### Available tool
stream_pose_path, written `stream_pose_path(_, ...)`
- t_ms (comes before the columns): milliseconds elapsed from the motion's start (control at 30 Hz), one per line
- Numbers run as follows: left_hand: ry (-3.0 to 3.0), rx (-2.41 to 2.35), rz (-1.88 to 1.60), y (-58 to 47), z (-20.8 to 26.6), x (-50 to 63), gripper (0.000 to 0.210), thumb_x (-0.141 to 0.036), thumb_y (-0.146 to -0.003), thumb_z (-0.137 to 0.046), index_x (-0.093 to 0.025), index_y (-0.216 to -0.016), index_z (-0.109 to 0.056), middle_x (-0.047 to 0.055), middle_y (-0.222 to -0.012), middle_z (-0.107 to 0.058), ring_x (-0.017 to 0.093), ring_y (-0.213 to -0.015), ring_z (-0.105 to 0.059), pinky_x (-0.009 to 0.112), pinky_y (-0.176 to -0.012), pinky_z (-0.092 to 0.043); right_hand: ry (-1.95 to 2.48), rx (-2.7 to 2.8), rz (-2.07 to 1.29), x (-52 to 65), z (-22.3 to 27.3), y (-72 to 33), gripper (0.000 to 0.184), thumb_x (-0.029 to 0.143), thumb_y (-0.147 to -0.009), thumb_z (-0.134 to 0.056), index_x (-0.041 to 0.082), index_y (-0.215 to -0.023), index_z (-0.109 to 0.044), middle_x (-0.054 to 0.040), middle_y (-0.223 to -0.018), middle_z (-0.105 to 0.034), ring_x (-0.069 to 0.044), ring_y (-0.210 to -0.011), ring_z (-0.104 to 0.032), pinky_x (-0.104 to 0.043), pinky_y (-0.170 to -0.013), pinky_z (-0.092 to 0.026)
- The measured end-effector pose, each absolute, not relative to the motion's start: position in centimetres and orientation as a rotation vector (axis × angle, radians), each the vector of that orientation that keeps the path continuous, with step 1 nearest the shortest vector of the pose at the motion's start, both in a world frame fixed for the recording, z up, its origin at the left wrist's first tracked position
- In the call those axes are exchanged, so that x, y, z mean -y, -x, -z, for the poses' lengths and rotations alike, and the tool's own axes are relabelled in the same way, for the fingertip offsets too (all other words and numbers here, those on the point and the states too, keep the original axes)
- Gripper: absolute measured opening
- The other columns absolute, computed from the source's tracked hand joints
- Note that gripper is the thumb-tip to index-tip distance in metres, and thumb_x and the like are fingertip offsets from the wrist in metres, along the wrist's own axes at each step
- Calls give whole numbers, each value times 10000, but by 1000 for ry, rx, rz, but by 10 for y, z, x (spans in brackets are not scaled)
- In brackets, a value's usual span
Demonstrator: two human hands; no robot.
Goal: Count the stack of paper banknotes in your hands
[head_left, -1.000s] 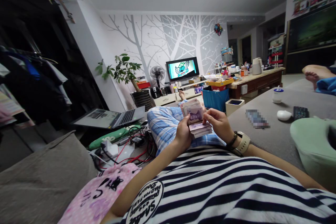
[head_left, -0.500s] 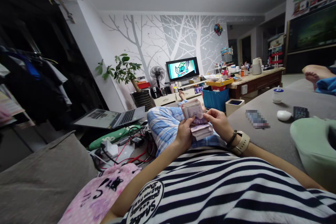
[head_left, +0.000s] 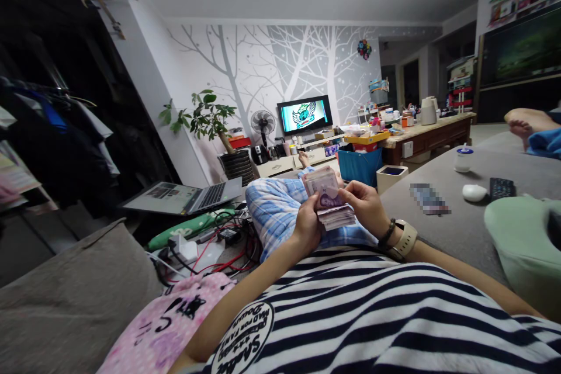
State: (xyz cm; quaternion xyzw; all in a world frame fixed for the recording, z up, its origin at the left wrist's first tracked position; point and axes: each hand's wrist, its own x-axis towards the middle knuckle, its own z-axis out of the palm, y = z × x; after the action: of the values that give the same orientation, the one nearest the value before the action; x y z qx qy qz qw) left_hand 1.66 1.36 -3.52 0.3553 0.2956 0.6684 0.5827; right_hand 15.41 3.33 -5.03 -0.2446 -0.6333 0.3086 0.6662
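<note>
Gripping left hand (head_left: 308, 225): clasped around left side of banknotes (head_left: 325, 184); better to hold evenly.
Pinching right hand (head_left: 364, 203): closed at right edge; separate gently, one by one.
Banknotes: held over plaid trousers (head_left: 276, 207), near striped shirt (head_left: 342, 310).

The grey couch (head_left: 464, 242) bears a remote (head_left: 502, 189) and green cushion (head_left: 511, 231).
</note>
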Motion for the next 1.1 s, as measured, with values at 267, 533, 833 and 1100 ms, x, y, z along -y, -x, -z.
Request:
stream_pose_path(267, -795, -676, -1506, -20, 27, -8, 224, -191, -876, -493, -121, -782, -685, 99, -682, -726, 271, -828, -747, 392, -815, -602, 475, 1453, -729, -29, 51, -153, 500, 676, -785, -729, 212, -652, -600, 19, -598, -514, -135, -568, -431, -293, -556, -347)
stream_pose_path(533, -846, -621, -1509, -18, 31, -10, 142, -222, -806, -602, -119, -842, -692, 99, -741, -739, 276, -850, -742, 387, -820, -597, 467, 1480, -731, -28, 50, -153, 489, 685, -790, -721, 206, -718, -649, -7, -658, -586, -154, -616, -488, -304, -592, -390)
stream_pose_path(833, -884, -624, -1500, -15, 33, -13, 142, -249, -771, -636, -136, -835, -691, 80, -714, -729, 291, -846, -745, 395, -795, -602, 475, 1484, -720, -26, 50, -154, 449, 646, -809, -716, 207, -725, -665, -11, -668, -607, -159, -624, -508, -306, -607, -407)
stream_pose_path(1100, -845, -623, -1498, -15, 33, -14, 212, -278, -796, -656, -107, -909, -712, 129, -829, -776, 322, -904, -757, 431, -836, -609, 467, 1475, -757, -22, 47, -155, 473, 674, -787, -716, 213, -705, -656, -13, -651, -612, -160, -611, -501, -302, -585, -407)
